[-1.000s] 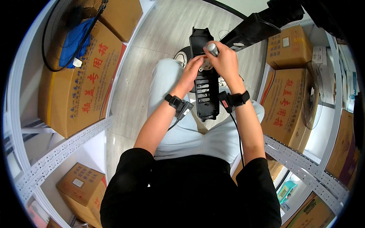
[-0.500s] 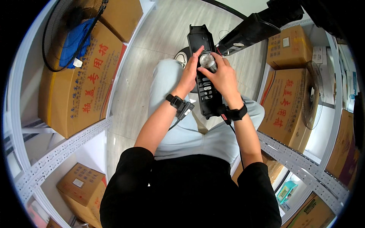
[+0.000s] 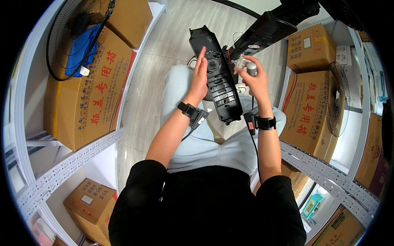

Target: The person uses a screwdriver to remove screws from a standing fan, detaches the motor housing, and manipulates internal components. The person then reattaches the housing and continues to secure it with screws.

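Observation:
A long black plastic housing stands tilted in front of my knees, with a row of slots and a round seat in its inner face. Flat along its left edge lies my left hand, fingers stretched out and pressed to the side. Off to the right of the housing, my right hand grips a small silver cylindrical motor with a pale, blurred end piece. The motor is apart from the housing, and my fingers partly cover it.
A large black appliance body leans in from the upper right, thin wires near its lower end. Shelves on both sides carry cardboard boxes. Round wire fan guards stand at left and right.
My right hand has lifted the motor out of the housing's round seat and moved right with it. The housing has tilted further, its top end shifting left; my left hand stays along its edge.

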